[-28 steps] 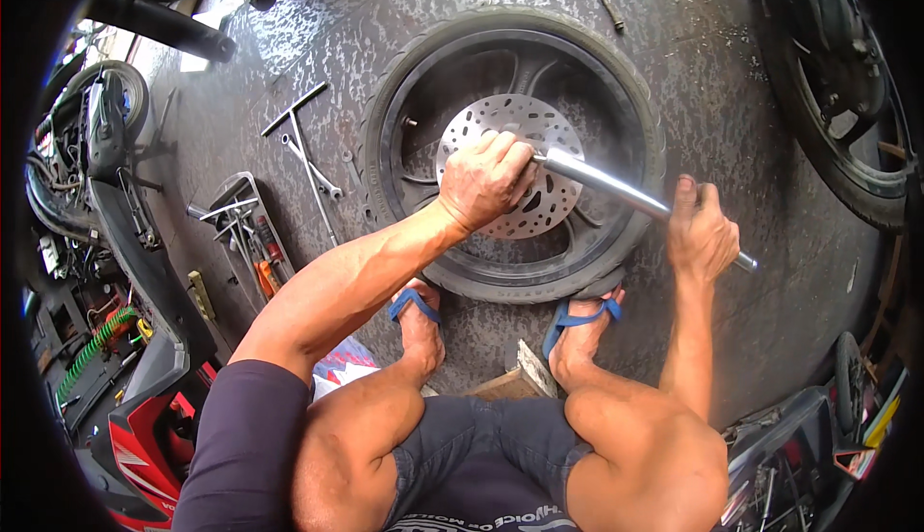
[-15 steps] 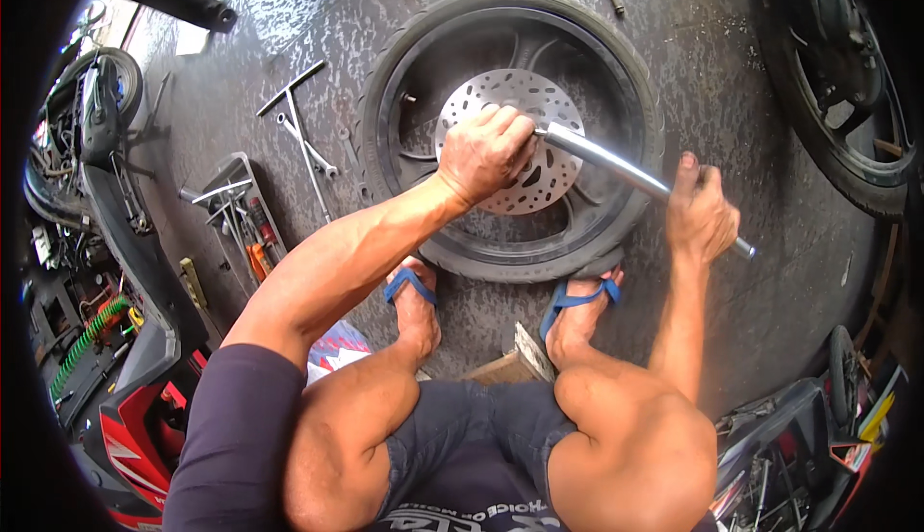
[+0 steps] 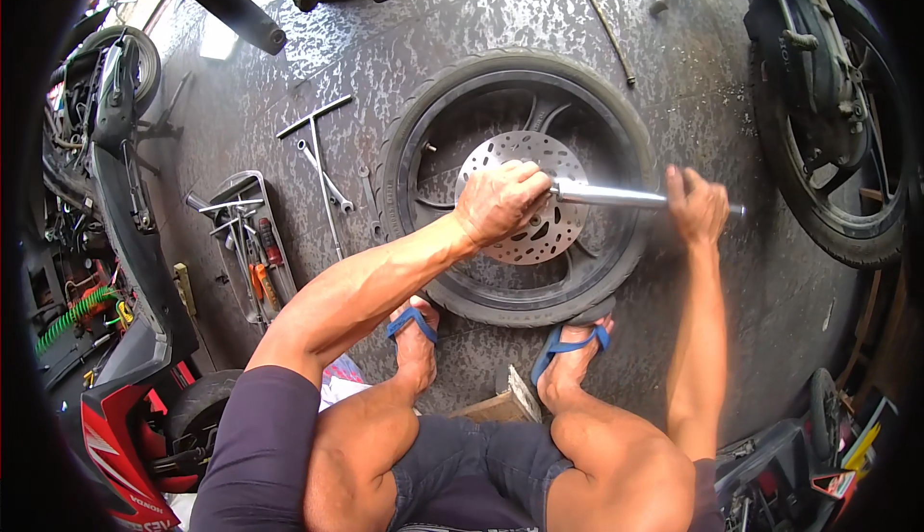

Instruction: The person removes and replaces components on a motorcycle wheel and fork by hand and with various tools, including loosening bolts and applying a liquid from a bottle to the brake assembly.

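A black motorcycle wheel (image 3: 399, 171) with its tyre lies flat on the floor, its drilled silver brake disc (image 3: 553, 243) facing up. Over the hub, my left hand (image 3: 500, 203) is closed round the head end of a long silver wrench (image 3: 616, 195); the hand hides that end and the hub centre. The wrench's shaft reaches right, nearly level, past the tyre. Near its far end my right hand (image 3: 699, 207) is wrapped round it, with the tip poking out beyond. My feet in blue-strapped sandals (image 3: 571, 344) stand against the tyre's near edge.
Left of the wheel lie a T-handle wrench (image 3: 322, 166), spanners (image 3: 325, 178) and a grey tray (image 3: 243, 186) of tools. A metal rod (image 3: 611, 39) lies beyond the wheel. Motorcycle parts stand at both sides, including a red fairing (image 3: 120, 450) and another wheel (image 3: 837, 234).
The wrench shaft has swung from slanting down to the right to nearly level, its outer end moving away from me with my right hand. The view has shifted, so the wheel sits lower.
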A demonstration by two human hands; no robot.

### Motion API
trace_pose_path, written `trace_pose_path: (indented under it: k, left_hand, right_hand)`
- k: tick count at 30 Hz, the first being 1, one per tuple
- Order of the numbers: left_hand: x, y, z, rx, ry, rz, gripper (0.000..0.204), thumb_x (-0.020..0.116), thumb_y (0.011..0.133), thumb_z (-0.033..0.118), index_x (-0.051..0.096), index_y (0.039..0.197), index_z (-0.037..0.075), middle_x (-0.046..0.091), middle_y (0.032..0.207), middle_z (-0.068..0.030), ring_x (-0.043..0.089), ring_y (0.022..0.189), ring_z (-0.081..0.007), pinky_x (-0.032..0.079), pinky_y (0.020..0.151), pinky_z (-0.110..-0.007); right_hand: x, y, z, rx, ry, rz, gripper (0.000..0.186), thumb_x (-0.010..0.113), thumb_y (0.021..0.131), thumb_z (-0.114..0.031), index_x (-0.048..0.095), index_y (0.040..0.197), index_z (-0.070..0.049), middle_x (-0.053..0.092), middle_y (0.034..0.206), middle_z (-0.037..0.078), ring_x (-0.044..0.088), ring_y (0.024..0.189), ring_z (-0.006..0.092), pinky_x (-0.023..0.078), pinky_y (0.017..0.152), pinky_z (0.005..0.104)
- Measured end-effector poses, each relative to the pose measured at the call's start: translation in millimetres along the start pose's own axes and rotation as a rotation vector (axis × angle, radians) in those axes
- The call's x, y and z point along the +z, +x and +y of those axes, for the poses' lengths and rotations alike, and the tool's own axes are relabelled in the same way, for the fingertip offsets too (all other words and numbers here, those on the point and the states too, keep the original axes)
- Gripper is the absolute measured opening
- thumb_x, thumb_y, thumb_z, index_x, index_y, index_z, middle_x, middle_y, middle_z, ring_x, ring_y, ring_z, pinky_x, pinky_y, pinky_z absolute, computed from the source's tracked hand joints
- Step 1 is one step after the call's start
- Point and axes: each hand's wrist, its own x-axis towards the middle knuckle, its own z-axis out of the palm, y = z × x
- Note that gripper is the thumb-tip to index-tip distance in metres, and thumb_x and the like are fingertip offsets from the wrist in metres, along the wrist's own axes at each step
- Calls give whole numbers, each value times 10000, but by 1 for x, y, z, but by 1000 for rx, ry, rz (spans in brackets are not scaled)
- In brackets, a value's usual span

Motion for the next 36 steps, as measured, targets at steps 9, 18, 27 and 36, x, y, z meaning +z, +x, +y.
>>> trace_pose_path:
  k: [9,18,27,36]
  left_hand:
    - [-14,4,-13,-11,-35,-98,174,733,816,144,657,958,79,637,864,-83,657,812,-294,537,688,-407]
    - [-12,9,-11,49,-15,-73,190,718,814,119,627,975,78,582,831,-76,639,790,-290,532,671,-408]
    - [-11,3,-13,32,-2,-64,196,716,815,115,628,986,74,590,845,-86,641,779,-292,530,660,-409]
    - [-11,5,-10,46,8,-80,194,713,831,113,628,998,60,603,855,-100,649,776,-305,533,647,-415]
  right_hand:
    - [-16,14,-25,-70,-75,34,479,590,953,-457,625,675,-68,582,579,190,608,634,432,469,736,484]
    - [13,-5,0,80,77,-86,467,563,977,-439,613,700,-67,584,599,194,604,639,437,460,674,496]
    - [-24,-5,-27,-78,-146,105,454,584,973,-433,633,679,-91,616,580,161,625,583,372,479,673,475]
    - [-9,-8,-15,23,-13,-24,456,577,969,-458,658,708,-93,594,589,173,617,614,404,475,717,468]
